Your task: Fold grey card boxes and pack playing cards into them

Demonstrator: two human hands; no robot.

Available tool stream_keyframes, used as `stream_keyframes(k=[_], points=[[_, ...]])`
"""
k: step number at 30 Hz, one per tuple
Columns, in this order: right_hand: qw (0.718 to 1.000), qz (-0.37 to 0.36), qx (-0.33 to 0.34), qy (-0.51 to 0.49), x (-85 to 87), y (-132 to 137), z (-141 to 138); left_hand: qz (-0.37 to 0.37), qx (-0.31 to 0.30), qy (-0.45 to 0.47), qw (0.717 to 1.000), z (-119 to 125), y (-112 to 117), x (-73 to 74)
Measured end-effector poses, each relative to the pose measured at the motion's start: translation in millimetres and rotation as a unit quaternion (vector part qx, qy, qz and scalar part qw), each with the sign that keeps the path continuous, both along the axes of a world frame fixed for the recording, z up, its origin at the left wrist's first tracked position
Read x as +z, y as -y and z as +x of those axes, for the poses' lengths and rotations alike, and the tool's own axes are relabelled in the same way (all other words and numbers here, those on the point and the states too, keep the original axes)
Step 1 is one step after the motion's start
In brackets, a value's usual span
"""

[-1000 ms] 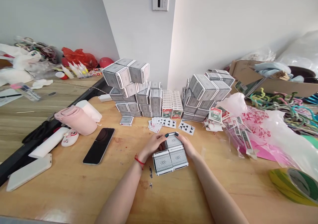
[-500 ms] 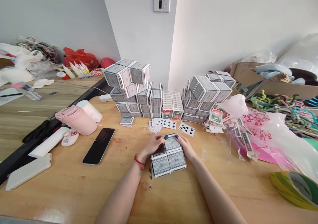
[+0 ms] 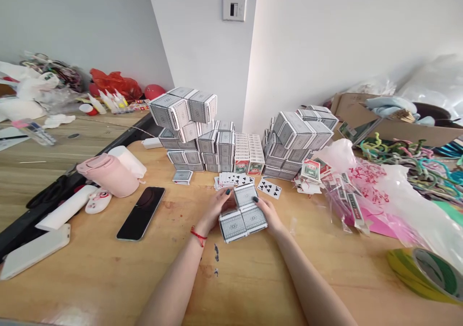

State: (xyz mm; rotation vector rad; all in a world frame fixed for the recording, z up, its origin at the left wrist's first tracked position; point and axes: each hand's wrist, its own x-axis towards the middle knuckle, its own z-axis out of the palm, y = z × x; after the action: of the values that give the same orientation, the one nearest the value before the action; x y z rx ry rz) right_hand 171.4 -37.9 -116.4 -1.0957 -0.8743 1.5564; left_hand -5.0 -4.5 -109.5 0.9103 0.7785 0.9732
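Between my hands is a block of joined playing-card cubes (image 3: 253, 216), with three grey patterned card backs facing me. My left hand (image 3: 217, 208) curls round its left side, thumb near the top cube. On the other side my right hand (image 3: 268, 214) grips it, thumb on the top face. The fingers beneath are hidden. Just behind lie fanned loose playing cards (image 3: 237, 179) and a seven of clubs (image 3: 269, 187). Larger stacks of card cubes stand at the back left (image 3: 188, 109) and back right (image 3: 296, 133), with rows of card boxes (image 3: 249, 150) between them.
On the left are a black phone (image 3: 141, 213), a pink bottle (image 3: 108, 175) and a white power-bank-like slab (image 3: 36, 251). To the right lie a plastic bag (image 3: 383, 186), opened card boxes (image 3: 311, 170) and a yellow-green tape roll (image 3: 427, 273). A small card piece (image 3: 183, 176) sits behind.
The card-cube block has been raised and tipped slightly in my hands, moving up and a little away. My left thumb has shifted left off the top face. The view has turned slightly.
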Motion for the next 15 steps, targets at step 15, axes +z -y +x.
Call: stream_keyframes(k=[15], points=[[0.997,0.054,-0.056,-0.007,-5.3,-2,-4,0.178,0.088,-0.170,0.965,2,10,9.3]])
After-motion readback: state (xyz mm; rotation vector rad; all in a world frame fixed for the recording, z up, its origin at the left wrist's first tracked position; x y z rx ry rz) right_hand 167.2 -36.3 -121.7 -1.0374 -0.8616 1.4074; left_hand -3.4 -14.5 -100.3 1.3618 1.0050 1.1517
